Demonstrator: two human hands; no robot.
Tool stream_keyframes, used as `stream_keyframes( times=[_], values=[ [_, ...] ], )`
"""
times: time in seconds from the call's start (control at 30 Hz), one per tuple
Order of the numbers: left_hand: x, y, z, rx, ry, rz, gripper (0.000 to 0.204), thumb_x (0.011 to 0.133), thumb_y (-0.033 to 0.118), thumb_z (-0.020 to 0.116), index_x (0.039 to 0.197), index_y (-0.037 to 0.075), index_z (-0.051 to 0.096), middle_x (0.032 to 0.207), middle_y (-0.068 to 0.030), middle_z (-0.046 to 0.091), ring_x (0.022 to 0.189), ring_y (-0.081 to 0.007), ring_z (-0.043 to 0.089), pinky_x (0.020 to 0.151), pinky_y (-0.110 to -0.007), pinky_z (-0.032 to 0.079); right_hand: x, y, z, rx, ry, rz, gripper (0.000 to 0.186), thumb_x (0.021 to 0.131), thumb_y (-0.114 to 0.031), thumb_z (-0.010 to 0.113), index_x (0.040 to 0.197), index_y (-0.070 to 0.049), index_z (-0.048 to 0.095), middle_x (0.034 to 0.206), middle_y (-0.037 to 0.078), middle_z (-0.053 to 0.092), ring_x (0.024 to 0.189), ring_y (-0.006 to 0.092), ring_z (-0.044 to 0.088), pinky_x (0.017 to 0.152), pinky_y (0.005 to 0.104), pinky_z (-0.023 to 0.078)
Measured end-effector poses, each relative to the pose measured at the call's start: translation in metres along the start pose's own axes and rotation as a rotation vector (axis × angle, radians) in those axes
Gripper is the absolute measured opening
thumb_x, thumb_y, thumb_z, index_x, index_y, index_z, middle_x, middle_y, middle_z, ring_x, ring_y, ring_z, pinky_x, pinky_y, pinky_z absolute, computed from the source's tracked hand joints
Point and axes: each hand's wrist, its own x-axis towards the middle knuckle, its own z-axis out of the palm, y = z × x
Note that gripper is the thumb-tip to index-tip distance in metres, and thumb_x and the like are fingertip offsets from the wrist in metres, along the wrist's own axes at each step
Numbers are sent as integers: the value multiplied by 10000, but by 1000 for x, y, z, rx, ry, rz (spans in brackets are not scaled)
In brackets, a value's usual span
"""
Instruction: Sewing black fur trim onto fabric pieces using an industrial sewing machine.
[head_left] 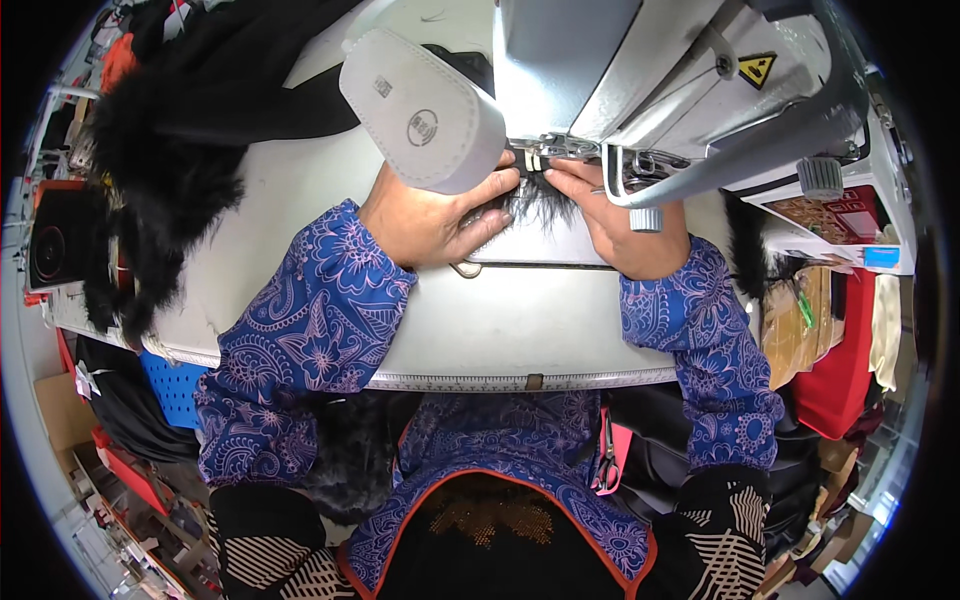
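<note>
- Black fur piece (546,205): lies right at the near side of the sewing machine (570,65), between both hands.
- Left hand (425,220) and right hand (642,228) flank it, probably to steady it against the sewing machine.
- Fingers (494,187) of both touch it; whether pinching or merely pressing, I cannot tell.
- Hairs point away from the sewing machine, toward the person; the long axis seems sideways, ends hidden.

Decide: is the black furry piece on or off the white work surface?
On: the furry piece lies over the white work surface, between left hand and right hand.
</note>
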Motion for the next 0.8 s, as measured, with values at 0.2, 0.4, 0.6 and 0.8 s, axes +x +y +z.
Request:
stream_keyframes(
  times=[0.2, 0.4, 0.6, 0.8],
  values=[
    [-2, 1, -2, 20, -41, 4, 316, 740, 246, 789, 1018, 102, 752, 1083, -41, 730, 981, -229, 650, 795, -399, 406, -2, 0, 0, 2, -17, -17, 432, 782, 69, 638, 1165, -108, 733, 1195, 60, 715, 1102, 253, 673, 963, 388, 537],
    [-1, 2, -3, 48, -51, 10, 316, 753, 256, 788, 1025, 100, 753, 1101, -51, 732, 1014, -234, 649, 801, -405, 410, -2, 1, 0, 26, -9, -24, 423, 782, 72, 635, 1160, -91, 732, 1205, 71, 712, 1104, 257, 674, 957, 393, 541],
    [0, 1, -2, 19, -51, -3, 329, 744, 247, 789, 1036, 102, 746, 1105, -55, 728, 1043, -240, 648, 842, -419, 426, -1, 5, 4, 50, 73, -49, 371, 806, 63, 645, 1126, -97, 741, 1148, 86, 735, 1072, 266, 689, 944, 393, 545],
    [0, -6, 0, 76, -42, 10, 281, 757, 97, 746, 1037, 100, 735, 1069, -68, 727, 1024, -271, 639, 892, -440, 439, 1, 20, 11, 49, -33, 25, 357, 821, 41, 660, 1126, -127, 743, 1103, 96, 743, 1032, 280, 700, 911, 395, 555]
  ],
)
